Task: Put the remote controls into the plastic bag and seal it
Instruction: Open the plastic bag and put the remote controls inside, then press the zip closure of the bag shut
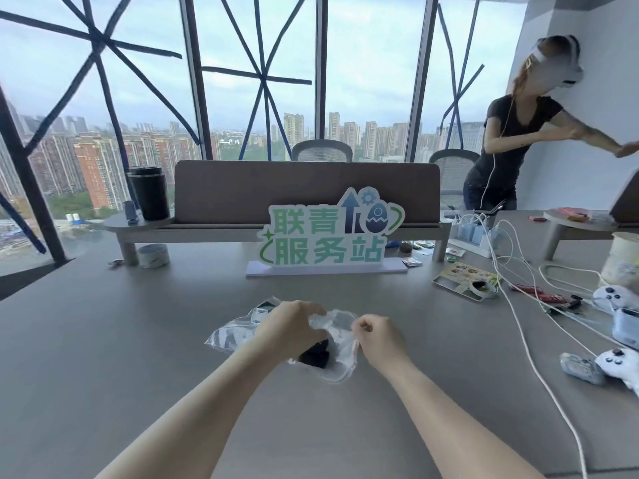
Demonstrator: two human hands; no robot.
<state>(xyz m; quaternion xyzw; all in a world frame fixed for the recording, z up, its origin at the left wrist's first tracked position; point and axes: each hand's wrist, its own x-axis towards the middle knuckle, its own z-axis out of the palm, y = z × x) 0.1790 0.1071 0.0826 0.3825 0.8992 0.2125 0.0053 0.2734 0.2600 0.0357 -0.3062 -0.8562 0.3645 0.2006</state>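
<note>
Grey table (pixel 103 340), mid-frame. A second clear bag (pixel 228 335) lies flat at left, contents indistinct. Left hand (pixel 287 331) is closed on the crumpled top of the plastic bag (pixel 340 354). A dark remote control (pixel 314 354) is seen inside, below the left hand; long axis and heading cannot be told. Right hand (pixel 378 337) is fisted, pinching the bag's right edge.

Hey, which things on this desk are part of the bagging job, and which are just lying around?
Part of the job:
clear plastic bag
black remote control inside it
left hand
right hand

Lying about:
green-lettered sign
black cylindrical tumbler
white game controllers
white cables
roll of tape
</note>
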